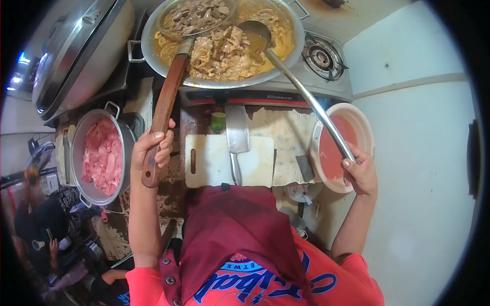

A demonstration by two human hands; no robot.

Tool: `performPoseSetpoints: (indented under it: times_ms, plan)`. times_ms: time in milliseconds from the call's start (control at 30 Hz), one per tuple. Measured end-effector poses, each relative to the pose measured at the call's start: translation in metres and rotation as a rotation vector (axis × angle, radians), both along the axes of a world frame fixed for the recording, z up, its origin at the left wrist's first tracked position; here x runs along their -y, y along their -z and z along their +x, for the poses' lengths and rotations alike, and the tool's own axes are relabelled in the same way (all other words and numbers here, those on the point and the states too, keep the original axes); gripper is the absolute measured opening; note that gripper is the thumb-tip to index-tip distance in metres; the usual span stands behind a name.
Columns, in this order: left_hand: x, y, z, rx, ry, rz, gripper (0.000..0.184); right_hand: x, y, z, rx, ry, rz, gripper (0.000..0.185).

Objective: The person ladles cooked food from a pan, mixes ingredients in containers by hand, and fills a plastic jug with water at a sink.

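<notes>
My left hand (152, 148) is closed around the wooden handle of a strainer (170, 99). Its round head, at the top of the view, holds cooked meat pieces over a wide metal pan (224, 83). With closed fingers, my right hand (361, 171) grips the end of a long metal ladle (306, 94), whose bowl dips into the brown sauce. Folded pieces of cooked meat (222, 53) are heaped in the pan between the two tools. The pan sits on a gas stove (255, 97).
A cleaver (238, 133) lies on a white cutting board (206, 163) before me. Raw meat fills a pot (124, 153) at left; a pink tub (368, 137) of reddish liquid stands at right. A bare burner (323, 56) is beside the pan. Another person (43, 219) is at lower left.
</notes>
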State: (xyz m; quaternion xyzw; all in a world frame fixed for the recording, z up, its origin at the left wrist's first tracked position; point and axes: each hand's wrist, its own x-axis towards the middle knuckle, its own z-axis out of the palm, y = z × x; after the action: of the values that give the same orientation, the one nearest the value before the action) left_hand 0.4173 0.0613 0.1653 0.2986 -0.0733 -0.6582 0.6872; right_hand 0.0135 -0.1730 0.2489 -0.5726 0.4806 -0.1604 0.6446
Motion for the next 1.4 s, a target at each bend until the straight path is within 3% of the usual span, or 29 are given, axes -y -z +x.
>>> performPoseSetpoints:
  times_ms: [67,167,267,400,533,733,867,967,1067,1167,1400]
  plan:
    - [0.000,0.000,0.000,-0.029,-0.015,0.016,0.036,-0.002,-0.001,0.000,-0.030,-0.003,-0.056,0.062]
    - [0.000,0.001,0.000,-0.050,-0.024,0.008,0.035,-0.018,-0.004,0.008,-0.201,-0.043,-0.355,0.048]
    - [0.006,-0.001,-0.006,-0.056,-0.030,0.011,0.035,-0.016,0.014,0.017,-0.107,0.040,-0.483,0.046]
    - [0.017,0.004,-0.012,-0.052,-0.023,0.015,0.034,0.003,0.021,0.063,-0.201,0.028,-0.635,0.046]
    - [0.023,0.009,-0.017,-0.044,-0.021,0.014,0.033,0.045,0.063,0.105,-0.284,-0.004,-1.025,0.045]
    - [0.027,0.003,-0.027,0.044,-0.054,0.063,0.031,0.078,0.073,0.143,-0.477,-0.179,-1.091,0.044]
    - [0.030,0.002,-0.033,0.097,-0.086,0.092,0.030,0.091,0.089,0.153,-0.254,-0.208,-1.055,0.040]
    - [0.034,0.001,-0.039,0.144,-0.104,0.088,0.028,0.084,0.080,0.162,-0.179,-0.293,-0.750,0.028]
    - [0.039,0.003,-0.041,0.158,-0.103,0.099,0.026,0.062,0.057,0.173,-0.094,-0.250,-0.263,0.018]
    - [0.046,0.001,-0.043,0.166,-0.101,0.110,0.025,0.048,0.057,0.181,0.062,-0.213,-0.055,0.014]
    - [0.065,-0.003,-0.060,-0.017,-0.062,0.118,0.027,0.036,0.068,0.194,0.171,-0.175,0.132,0.021]
